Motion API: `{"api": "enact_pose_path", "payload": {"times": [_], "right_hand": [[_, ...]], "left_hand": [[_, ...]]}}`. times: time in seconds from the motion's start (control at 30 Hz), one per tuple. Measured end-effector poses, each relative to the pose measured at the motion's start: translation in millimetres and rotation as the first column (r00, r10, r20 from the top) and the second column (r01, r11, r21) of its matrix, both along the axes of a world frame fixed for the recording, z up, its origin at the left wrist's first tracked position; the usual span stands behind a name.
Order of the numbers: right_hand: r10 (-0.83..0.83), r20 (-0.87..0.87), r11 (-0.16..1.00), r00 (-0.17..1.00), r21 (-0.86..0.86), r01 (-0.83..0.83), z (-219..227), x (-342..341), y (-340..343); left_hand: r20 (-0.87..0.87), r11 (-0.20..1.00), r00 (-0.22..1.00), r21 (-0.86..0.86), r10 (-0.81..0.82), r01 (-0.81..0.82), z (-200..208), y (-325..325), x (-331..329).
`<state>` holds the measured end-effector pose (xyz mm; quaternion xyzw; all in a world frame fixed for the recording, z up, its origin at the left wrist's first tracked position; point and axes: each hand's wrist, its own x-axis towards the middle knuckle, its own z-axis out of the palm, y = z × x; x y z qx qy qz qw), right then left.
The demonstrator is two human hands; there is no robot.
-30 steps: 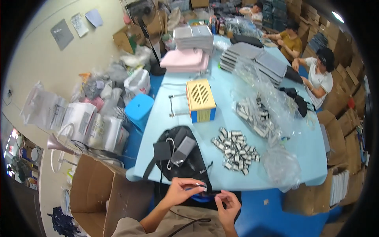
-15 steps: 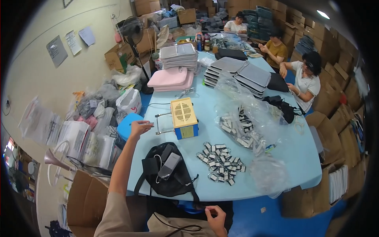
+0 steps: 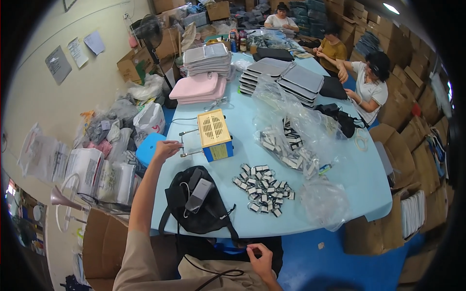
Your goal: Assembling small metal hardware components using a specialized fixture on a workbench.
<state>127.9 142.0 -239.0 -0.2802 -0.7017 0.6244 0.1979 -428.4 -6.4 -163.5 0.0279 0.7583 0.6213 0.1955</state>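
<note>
Head view: left hand (image 3: 166, 149), fingers loosely apart, rests at the wire handle (image 3: 187, 144) of the yellow machine (image 3: 214, 134); best gripped squarely. Right hand (image 3: 260, 256) pinches a cord (image 3: 213, 275).

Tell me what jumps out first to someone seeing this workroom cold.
The long pale blue table fills the middle, with a boxy yellow-and-blue machine with a vented top near its left edge, where the person's left hand reaches toward its metal bars. A heap of small black-and-white packets lies in front beside a black fabric bag. Stacks of grey and pink flat cases crowd the far end.
</note>
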Motion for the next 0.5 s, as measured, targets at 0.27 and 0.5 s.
{"api": "enact_pose_path", "payload": {"times": [0.27, 0.5], "right_hand": [[0.005, -0.003, 1.000, 1.000, 0.000, -0.005, -9.3, 3.1, -0.8], [0.018, 0.005, 1.000, 1.000, 0.004, -0.018, -5.8, 2.0, -0.9]], "left_hand": [[0.044, 0.999, 0.999, 0.046, 0.006, -0.008, -1.6, -2.1, -1.4], [0.075, 0.998, 0.997, 0.055, 0.015, -0.019, -6.8, -4.0, -4.2]]}}
